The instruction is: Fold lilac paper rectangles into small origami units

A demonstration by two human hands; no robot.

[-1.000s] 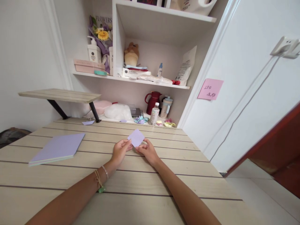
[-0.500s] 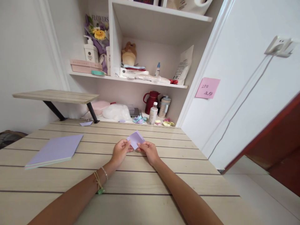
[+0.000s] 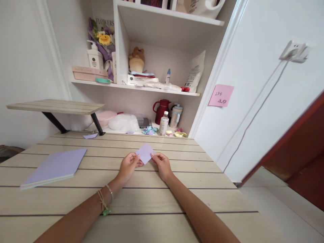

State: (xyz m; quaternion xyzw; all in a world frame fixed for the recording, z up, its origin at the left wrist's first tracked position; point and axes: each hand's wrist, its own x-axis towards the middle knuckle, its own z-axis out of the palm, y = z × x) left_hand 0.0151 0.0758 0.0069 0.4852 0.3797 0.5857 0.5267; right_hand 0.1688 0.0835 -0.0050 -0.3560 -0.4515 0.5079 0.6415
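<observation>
A small lilac paper square (image 3: 145, 152) is held just above the wooden table (image 3: 162, 195), a little beyond its middle. My left hand (image 3: 128, 166) pinches its left corner, fingers closed; a bracelet and cord sit on that wrist. My right hand (image 3: 162, 164) pinches its right edge with thumb and fingers closed. The paper stands tilted, one corner pointing up.
A stack of lilac paper sheets (image 3: 53, 166) lies at the left. A raised wooden shelf on black legs (image 3: 55, 106) stands at the back left. Behind it are folded paper pieces (image 3: 150, 130), a small bottle (image 3: 163, 123), a red jug (image 3: 160, 110) and wall shelves. A pink note (image 3: 220, 96) sticks to the wall.
Both hands keep hold of the lilac square and have turned it slightly between the fingers. The view has shifted a little to the right.
</observation>
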